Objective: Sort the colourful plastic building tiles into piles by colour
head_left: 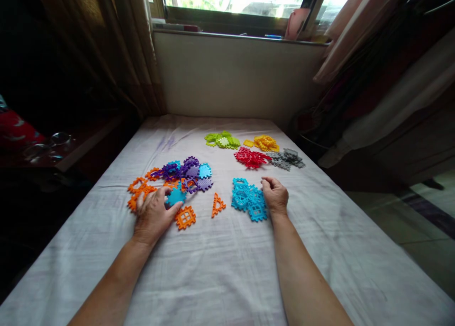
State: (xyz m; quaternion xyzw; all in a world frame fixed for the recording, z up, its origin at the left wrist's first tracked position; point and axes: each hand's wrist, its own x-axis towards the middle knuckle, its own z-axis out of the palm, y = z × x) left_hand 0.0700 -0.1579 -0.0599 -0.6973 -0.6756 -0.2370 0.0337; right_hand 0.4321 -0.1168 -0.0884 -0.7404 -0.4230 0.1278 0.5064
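1. Nearest the camera: bare forearms point(110, 278) over a pale cloth point(199, 278). Best kept light on the fabric, to avoid dragging it and shifting loose tiles.
2. Left hand point(152, 212): thumb and fingers around a solid blue tile point(176, 195), apparently pinching it by the toothed edges. Whether fully lifted off the heap, cannot tell.
3. Location of that tile: front part of the mixed heap on the left, with purple tiles point(192, 172) behind and an orange window tile point(185, 217) just in front, near the thumb.
4. Keep the pinch on opposite edges, with even pressure. Raise straight up before any sideways move; teeth likely to snag on neighbours.
5. Mind the outer fingers of the left hand, right by the orange tiles point(132, 204). Tuck in slightly to avoid brushing them along.
6. Right hand point(275, 195): loosely curled just beside the blue pile point(249, 198), with nothing visible in its grasp. Best held calm there, to avoid nudging the pile.
7. Between the hands: an orange triangle point(215, 206), flat and alone. Clear it from above, not by sliding past.
8. Farther back: red point(251, 158), grey point(287, 159), yellow point(266, 143) and green heaps point(223, 140). Leave undisturbed.
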